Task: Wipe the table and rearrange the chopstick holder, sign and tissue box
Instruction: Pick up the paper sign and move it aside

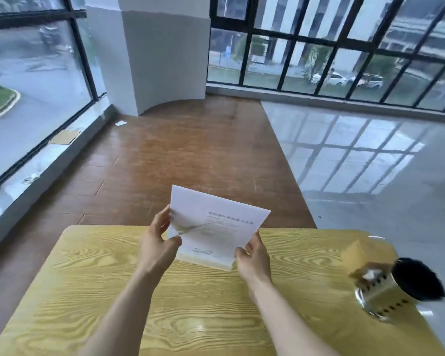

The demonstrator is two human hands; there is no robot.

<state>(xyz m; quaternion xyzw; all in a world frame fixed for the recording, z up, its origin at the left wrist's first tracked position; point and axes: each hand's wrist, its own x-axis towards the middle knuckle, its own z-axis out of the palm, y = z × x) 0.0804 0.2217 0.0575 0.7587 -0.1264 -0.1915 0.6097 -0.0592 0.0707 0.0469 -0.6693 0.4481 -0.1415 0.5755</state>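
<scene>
I hold the white sign (pixel 216 224), a tilted card with faint print, above the far middle of the yellow wood-grain table (pixel 88 291). My left hand (pixel 159 242) grips its left edge and my right hand (pixel 254 255) grips its lower right corner. At the table's right edge stands a perforated metal chopstick holder (pixel 380 294) full of dark chopsticks (pixel 416 278). Just behind it sits a tan tissue box (pixel 357 255), partly hidden by the holder. No cloth is in view.
Beyond the table lies a brown wooden floor (pixel 190 155) and a glossy grey tiled floor (pixel 370 155). Large black-framed windows run along the left and back, with a white pillar (pixel 159 52) between them. Cardboard scraps (pixel 62 137) lie by the left window.
</scene>
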